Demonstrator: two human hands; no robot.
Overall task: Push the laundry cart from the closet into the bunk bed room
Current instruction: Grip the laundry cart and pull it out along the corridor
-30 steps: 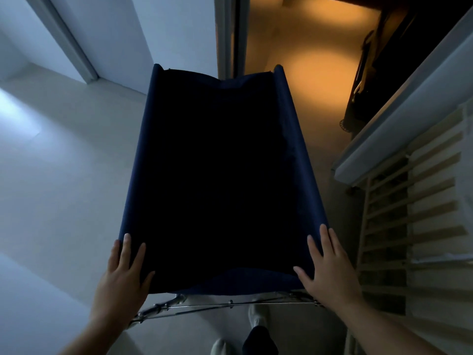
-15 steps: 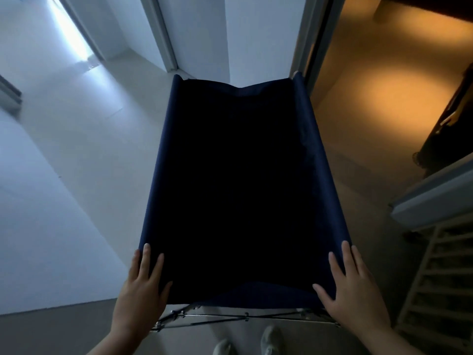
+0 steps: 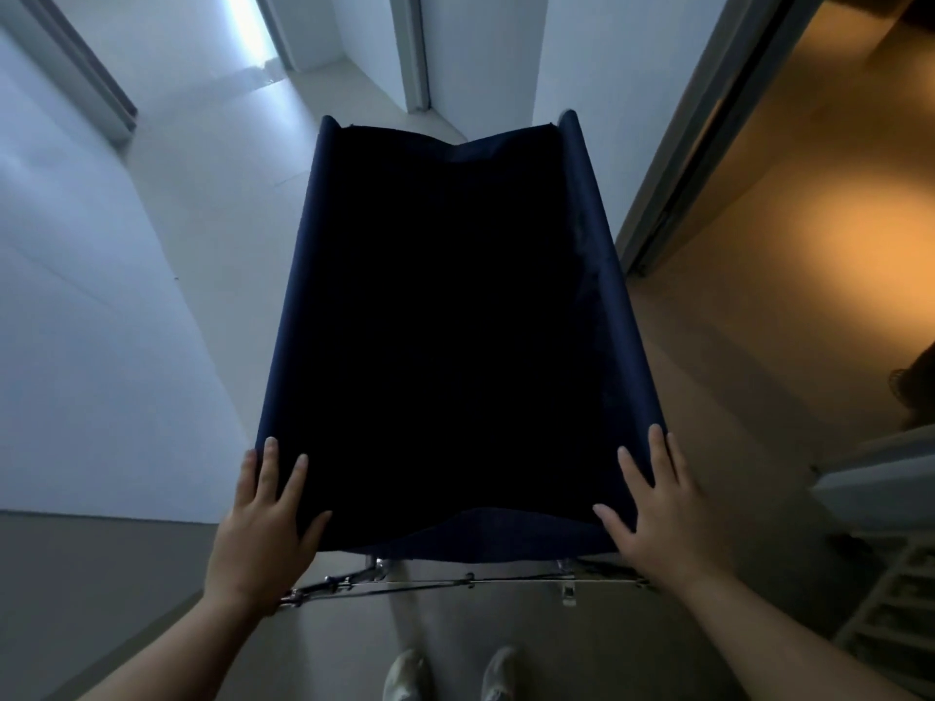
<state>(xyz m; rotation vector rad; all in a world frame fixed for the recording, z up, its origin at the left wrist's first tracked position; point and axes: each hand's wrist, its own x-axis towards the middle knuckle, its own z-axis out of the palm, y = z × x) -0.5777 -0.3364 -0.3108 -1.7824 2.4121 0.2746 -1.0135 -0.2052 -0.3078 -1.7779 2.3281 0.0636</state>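
The laundry cart (image 3: pixel 597 275), a tall dark navy fabric bin on a chrome frame, fills the middle of the head view; its inside is black and I cannot see any contents. My left hand (image 3: pixel 263 528) grips the near left corner of its rim, fingers over the fabric. My right hand (image 3: pixel 657 513) grips the near right corner the same way. The chrome frame bar (image 3: pixel 455 581) runs between my wrists just below the bin.
White walls (image 3: pixel 91 321) and pale floor lie left and ahead, with door frames (image 3: pixel 415 53) beyond the cart. A grey sliding-door frame (image 3: pixel 678 159) borders a warm-lit room (image 3: pixel 789 235) on the right. A white slatted bed frame (image 3: pixel 890 599) stands at the lower right. My shoes (image 3: pixel 450 675) show below.
The cart and the view have swung left: more white hallway shows, the orange-lit doorway slid right, and the slatted bed frame has nearly left the picture. Both hands kept their grip.
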